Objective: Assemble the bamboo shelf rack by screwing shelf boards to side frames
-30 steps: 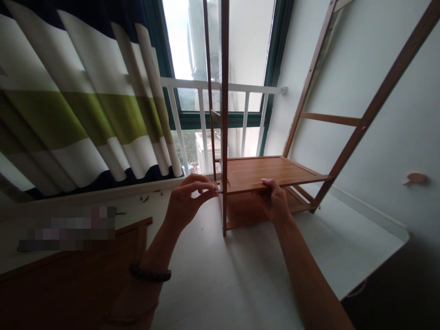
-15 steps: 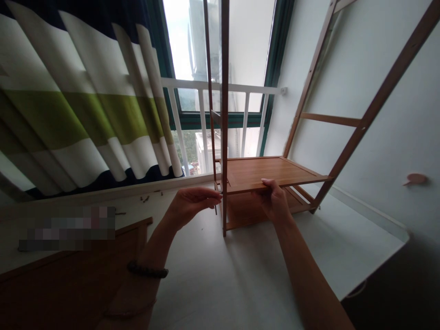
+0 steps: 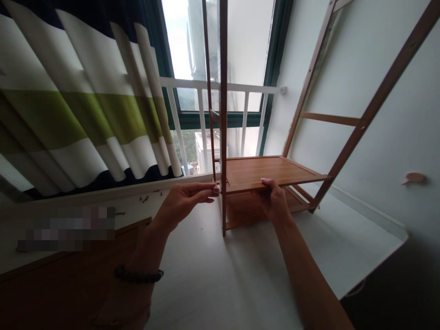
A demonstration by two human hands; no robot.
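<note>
White tabletop [image 3: 202, 279] beneath, the right hand [image 3: 276, 200] grips the shelf [image 3: 271, 169], best held level while the left hand [image 3: 185, 201] pinches something small [image 3: 216, 190], hard to identify, beside the post [image 3: 224, 137].

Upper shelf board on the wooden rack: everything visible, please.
The upper shelf board is a flat, reddish-brown rectangle that looks like wood, with fine grain and a framed border. It lies roughly level above the lower board, between the left front post and right front upright. The right hand grips its front edge, thumb on top. Fastening at the left can't be made out.
</note>
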